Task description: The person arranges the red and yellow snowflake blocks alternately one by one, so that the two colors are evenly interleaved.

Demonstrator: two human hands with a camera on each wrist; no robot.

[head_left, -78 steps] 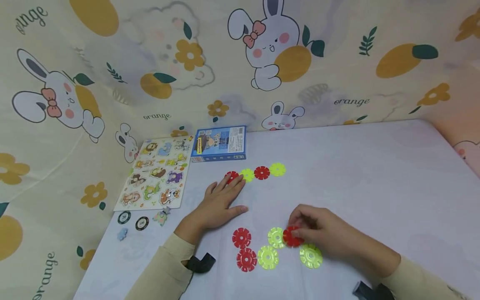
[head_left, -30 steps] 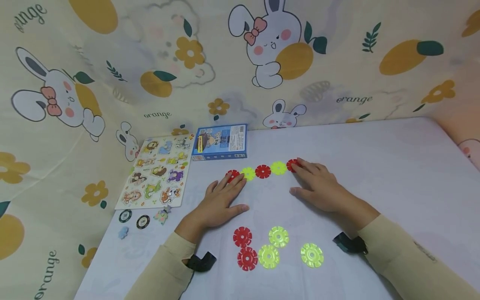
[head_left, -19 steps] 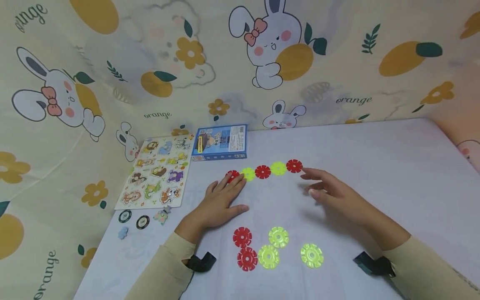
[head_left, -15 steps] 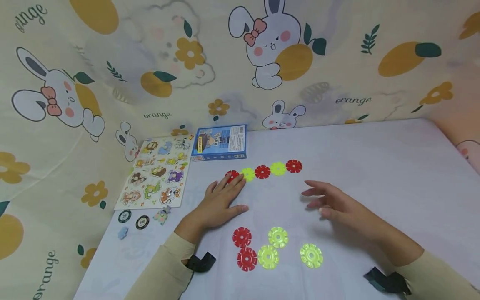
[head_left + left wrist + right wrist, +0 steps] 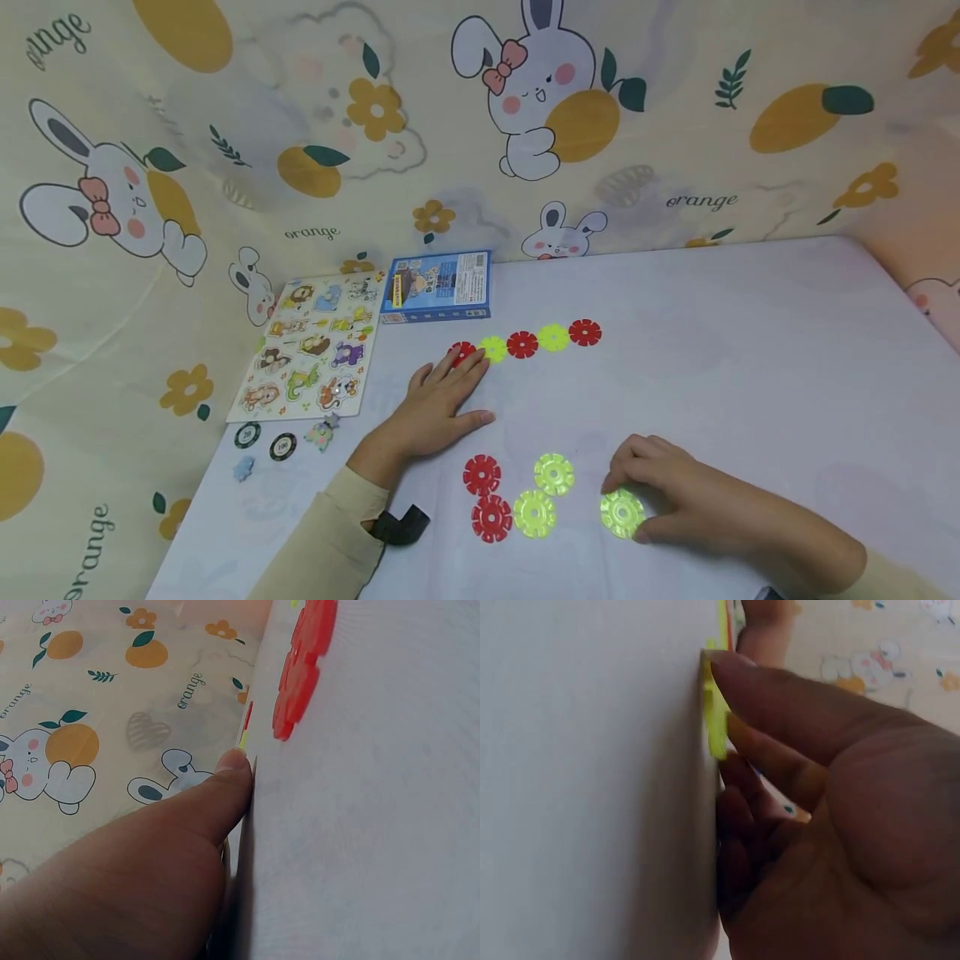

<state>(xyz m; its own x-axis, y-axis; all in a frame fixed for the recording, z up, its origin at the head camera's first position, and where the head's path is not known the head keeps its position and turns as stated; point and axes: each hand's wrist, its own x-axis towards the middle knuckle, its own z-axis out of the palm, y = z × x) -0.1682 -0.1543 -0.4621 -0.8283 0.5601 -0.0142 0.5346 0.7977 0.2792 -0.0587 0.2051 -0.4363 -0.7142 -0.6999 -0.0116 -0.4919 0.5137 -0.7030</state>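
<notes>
In the head view, my left hand lies flat, fingers spread, its fingertips over the leftmost red notched disc of a row. That row alternates red and yellow-green, ending at a red disc. My right hand pinches a yellow-green notched disc by its edges, thumb at the near side and fingers at the far side. The right wrist view shows this disc edge-on, low against the white tabletop. To its left lie two red discs and two yellow-green discs.
A picture board with animal pieces and a blue box stand at the back left. Near the board lie two round black-rimmed chips, a small figure-shaped piece and a blue piece. A patterned cloth backs the table.
My right hand placed a red disc at the row's right end and let it go. It then came back toward me and took hold of the yellow-green disc. My left hand stayed put.
</notes>
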